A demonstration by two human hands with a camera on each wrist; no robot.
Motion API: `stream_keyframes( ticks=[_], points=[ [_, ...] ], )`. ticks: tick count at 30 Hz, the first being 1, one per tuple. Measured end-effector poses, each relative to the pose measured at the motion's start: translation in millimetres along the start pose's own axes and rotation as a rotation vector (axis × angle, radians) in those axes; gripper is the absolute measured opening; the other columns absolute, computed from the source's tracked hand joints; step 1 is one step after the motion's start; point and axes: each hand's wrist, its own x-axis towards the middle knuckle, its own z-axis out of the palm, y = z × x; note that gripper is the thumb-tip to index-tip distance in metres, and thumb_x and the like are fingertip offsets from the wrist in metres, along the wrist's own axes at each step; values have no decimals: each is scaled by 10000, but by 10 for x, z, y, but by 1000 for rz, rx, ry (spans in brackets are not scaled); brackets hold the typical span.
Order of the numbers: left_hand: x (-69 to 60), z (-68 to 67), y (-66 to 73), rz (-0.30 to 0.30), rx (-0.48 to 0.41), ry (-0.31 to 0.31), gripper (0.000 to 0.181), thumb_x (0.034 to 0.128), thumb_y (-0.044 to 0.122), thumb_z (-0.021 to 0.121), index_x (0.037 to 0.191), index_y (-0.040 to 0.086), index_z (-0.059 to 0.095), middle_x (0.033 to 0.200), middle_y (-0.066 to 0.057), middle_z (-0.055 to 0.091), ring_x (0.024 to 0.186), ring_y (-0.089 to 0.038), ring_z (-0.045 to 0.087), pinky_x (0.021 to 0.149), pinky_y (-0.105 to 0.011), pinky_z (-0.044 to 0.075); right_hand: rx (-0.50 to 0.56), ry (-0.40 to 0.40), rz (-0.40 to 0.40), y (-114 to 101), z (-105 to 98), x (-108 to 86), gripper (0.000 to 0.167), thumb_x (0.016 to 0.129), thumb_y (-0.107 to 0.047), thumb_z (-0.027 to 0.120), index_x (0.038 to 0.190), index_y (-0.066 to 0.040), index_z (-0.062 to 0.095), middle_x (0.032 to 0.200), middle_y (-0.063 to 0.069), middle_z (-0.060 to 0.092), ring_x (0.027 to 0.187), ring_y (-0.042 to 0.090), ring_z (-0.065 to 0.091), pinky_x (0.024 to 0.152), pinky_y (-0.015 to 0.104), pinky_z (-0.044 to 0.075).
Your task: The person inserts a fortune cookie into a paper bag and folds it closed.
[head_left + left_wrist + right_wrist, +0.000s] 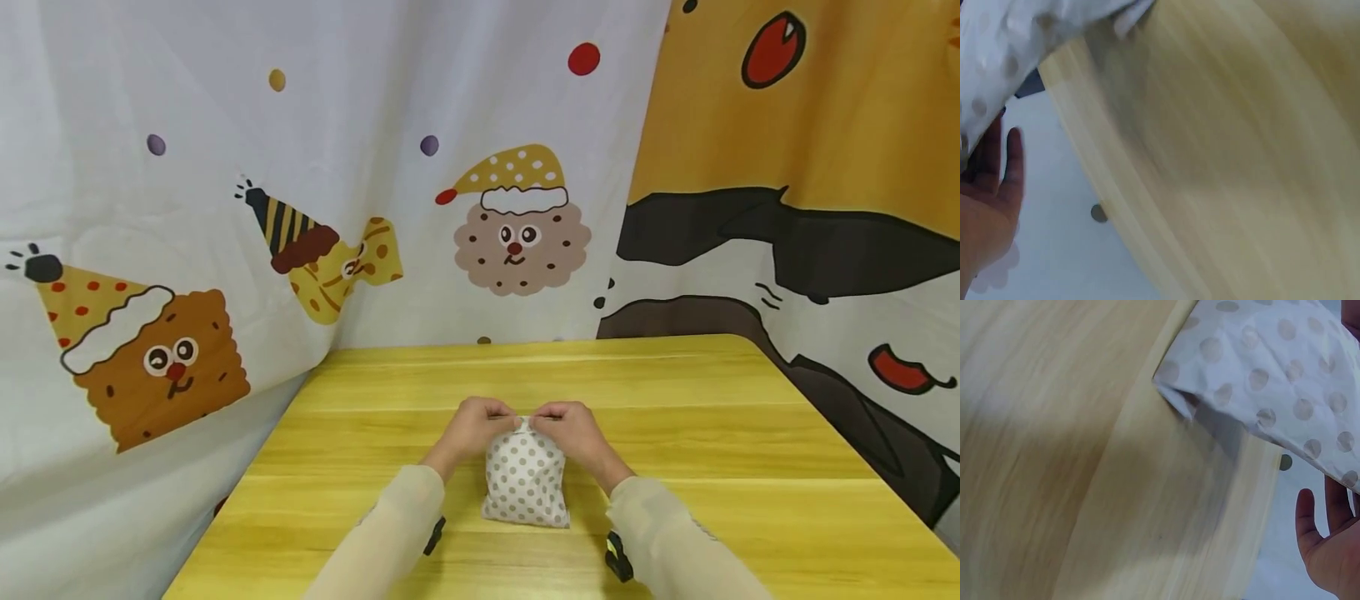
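A white bag with beige polka dots (525, 479) is held up by its top edge in the middle of the table. My left hand (477, 427) pinches the top left corner between thumb and fingers. On the other side, my right hand (573, 429) pinches the top right corner the same way. The left wrist view shows part of the dotted bag (997, 56) above my left hand (991, 194). In the right wrist view, the bag (1279, 375) looks full and creased, and my right hand (1332, 544) is at its edge. Its contents are hidden.
The yellow wood-grain table (360, 417) reaches back to a hanging cloth (397, 83) printed with cartoon biscuits. The cloth also hangs along the left and right sides. A dark strap device (618, 557) sits at the right wrist, another (434, 536) at the left.
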Motion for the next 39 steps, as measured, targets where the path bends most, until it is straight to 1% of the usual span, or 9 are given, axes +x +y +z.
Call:
stream_keyframes(
  ticks=[6,14,19,22,25,28,34,36,39],
  points=[
    [-47,8,-5,-4,-54,79,92,923,173,725,888,115,787,852,20,723,728,-132,658,645,-282,557,-46,34,-7,-20,-22,4,134,919,-144,680,941,-76,794,952,56,737,828,167,663,696,293,552],
    [-65,-124,11,-23,-50,88,105,935,225,712,909,154,785,892,30,715,801,-155,635,716,-310,540,-104,63,-22,-4,-191,-33,192,932,-149,621,1000,-100,793,1019,44,731,886,202,616,769,352,504],
    [-46,-176,20,-26,-62,107,111,935,248,712,926,168,788,933,39,722,862,-145,637,766,-315,537,14,95,-15,14,-236,-54,263,1007,-190,540,1117,-71,748,1077,82,716,1007,280,652,962,484,474],
    [-36,-181,34,-23,-73,117,106,930,245,719,923,166,790,933,33,726,864,-157,650,767,-327,546,55,63,-27,-16,-201,-41,288,1009,-276,591,1189,-91,719,1123,72,703,1055,274,637,994,506,459],
    [-21,-152,69,5,-35,87,141,932,269,719,982,151,777,964,23,723,887,-158,664,778,-328,559,47,14,-55,-74,-141,-22,284,966,-301,670,1148,-95,742,1087,54,711,995,232,639,906,456,513],
    [-6,-110,126,67,82,82,152,940,270,710,1007,146,767,973,35,723,884,-122,664,780,-308,561,34,10,-78,-129,-96,-23,199,955,-252,690,1016,-87,784,992,47,732,902,199,647,804,367,534],
    [-35,-137,168,146,351,172,115,920,179,669,871,172,773,809,84,708,650,-59,581,666,-282,519,14,74,-70,-134,-126,-79,170,949,-235,698,994,-97,788,988,35,730,904,177,635,815,362,518],
    [-58,-177,130,129,354,189,132,924,164,658,863,169,775,795,86,700,631,-57,560,649,-273,507,11,91,-62,-108,-157,-89,179,947,-244,700,992,-94,787,995,39,727,918,178,632,829,368,513],
    [-85,-224,51,96,260,178,136,951,165,654,906,139,780,847,50,712,678,-86,581,655,-277,519,12,86,-49,-62,-192,-76,195,939,-276,709,992,-105,786,1007,35,725,944,194,625,842,355,502]
  ],
)
